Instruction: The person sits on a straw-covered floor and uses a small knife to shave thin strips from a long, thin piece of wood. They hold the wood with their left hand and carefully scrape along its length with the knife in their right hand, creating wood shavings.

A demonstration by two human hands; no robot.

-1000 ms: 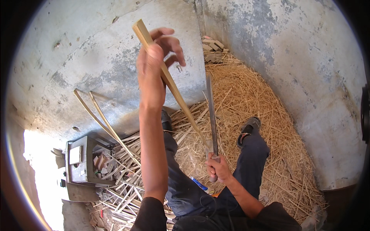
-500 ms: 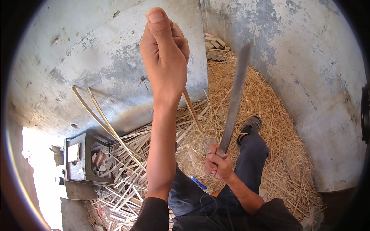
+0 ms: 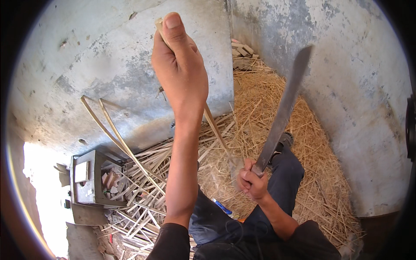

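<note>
My left hand point(image 3: 180, 65) is raised high and closed around a bamboo strip point(image 3: 215, 129). The strip's top end pokes out beside my thumb, and its lower part slants down past my wrist toward the floor near my right hand. My palm and forearm hide the middle of it. Lower down, my right hand point(image 3: 253, 180) grips a machete point(image 3: 284, 115) by its handle, which the fingers cover. Its long dark blade points up and to the right, apart from the strip.
Two long bamboo strips point(image 3: 123, 147) lean on the wall at left. A grey box point(image 3: 86, 197) holding scraps stands by split strips point(image 3: 143, 216). Straw-like shavings point(image 3: 320, 173) cover the floor between worn walls point(image 3: 359, 108). A blue object point(image 3: 223, 206) lies between my legs; bricks point(image 3: 245, 50) sit at the back.
The machete blade has swung to the right, away from the strip, with my right hand shifting slightly right. My left hand has tilted a little left, and the strip's top end now shows.
</note>
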